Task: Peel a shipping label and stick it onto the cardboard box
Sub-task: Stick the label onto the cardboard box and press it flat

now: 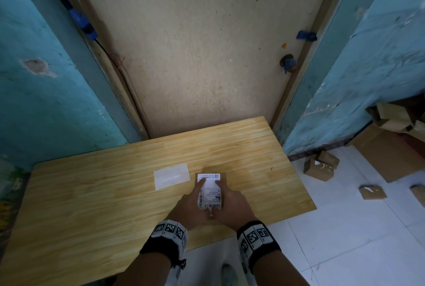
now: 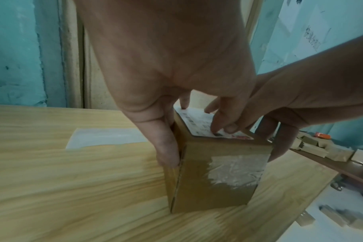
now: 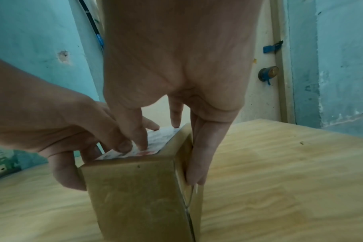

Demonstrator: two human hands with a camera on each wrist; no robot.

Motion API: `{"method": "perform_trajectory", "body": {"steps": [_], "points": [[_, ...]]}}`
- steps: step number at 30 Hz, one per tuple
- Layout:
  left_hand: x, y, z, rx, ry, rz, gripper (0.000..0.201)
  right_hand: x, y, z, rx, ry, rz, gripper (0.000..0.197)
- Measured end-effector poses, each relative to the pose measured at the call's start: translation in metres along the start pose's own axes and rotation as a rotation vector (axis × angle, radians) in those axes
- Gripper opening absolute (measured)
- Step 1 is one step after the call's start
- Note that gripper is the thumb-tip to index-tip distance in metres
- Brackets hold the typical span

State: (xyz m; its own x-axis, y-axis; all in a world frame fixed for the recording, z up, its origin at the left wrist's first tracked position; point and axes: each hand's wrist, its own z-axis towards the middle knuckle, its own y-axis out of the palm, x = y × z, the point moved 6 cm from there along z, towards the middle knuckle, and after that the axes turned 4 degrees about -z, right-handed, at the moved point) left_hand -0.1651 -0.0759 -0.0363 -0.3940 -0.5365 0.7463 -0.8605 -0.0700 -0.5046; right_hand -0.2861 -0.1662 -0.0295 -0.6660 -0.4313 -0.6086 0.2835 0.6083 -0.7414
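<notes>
A small brown cardboard box [image 1: 224, 177] [image 2: 207, 176] [image 3: 135, 196] stands on the wooden table [image 1: 92, 205]. The white printed shipping label [image 1: 212, 191] [image 2: 199, 124] [image 3: 162, 137] lies flat on its top face. My left hand [image 1: 190, 203] [image 2: 166, 65] presses straight fingers on the label's left part, with one finger running down the box's left side. My right hand [image 1: 234, 203] [image 3: 176, 65] presses the right part the same way, one finger down the right side. Both thumbs meet at the label's near edge.
The label's blank white backing sheet [image 1: 172, 176] [image 2: 106, 137] lies on the table just left of the box. Several small cardboard boxes [image 1: 320, 166] lie on the white tiled floor at the right. A closed door stands behind the table; its right edge is close to the box.
</notes>
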Motion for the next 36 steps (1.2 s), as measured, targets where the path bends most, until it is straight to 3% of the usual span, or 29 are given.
{"method": "perform_trajectory", "body": {"steps": [7,13,15,18,20,22,28,33,36], "points": [[0.0,0.003,0.008,-0.059,0.038,0.093,0.111,-0.002,0.002,0.015,-0.168,-0.003,-0.062,0.101],[0.009,0.007,0.008,-0.11,0.045,0.248,0.098,0.001,0.003,0.015,-0.326,0.006,-0.028,0.092],[0.0,0.003,0.01,-0.084,0.01,0.16,0.098,0.004,0.003,0.013,-0.314,0.002,0.052,0.096],[-0.01,-0.005,0.004,0.004,-0.049,-0.131,0.092,0.014,0.007,0.008,-0.162,0.049,0.242,0.092],[-0.015,-0.007,0.001,0.068,-0.039,-0.229,0.047,0.022,0.015,0.003,-0.072,0.093,0.283,0.062],[-0.025,-0.004,0.001,0.104,-0.054,-0.297,0.026,0.027,0.026,-0.002,-0.05,0.125,0.353,0.045],[-0.038,0.011,0.003,0.181,-0.26,-0.84,0.021,0.025,0.027,-0.005,0.01,0.142,0.464,0.039],[-0.047,0.005,0.01,0.182,-0.287,-0.907,0.024,0.024,0.025,0.006,0.02,0.153,0.474,0.037],[-0.053,0.0,0.016,0.192,-0.279,-0.891,0.025,0.024,0.032,0.015,0.015,0.158,0.466,0.046]]}}
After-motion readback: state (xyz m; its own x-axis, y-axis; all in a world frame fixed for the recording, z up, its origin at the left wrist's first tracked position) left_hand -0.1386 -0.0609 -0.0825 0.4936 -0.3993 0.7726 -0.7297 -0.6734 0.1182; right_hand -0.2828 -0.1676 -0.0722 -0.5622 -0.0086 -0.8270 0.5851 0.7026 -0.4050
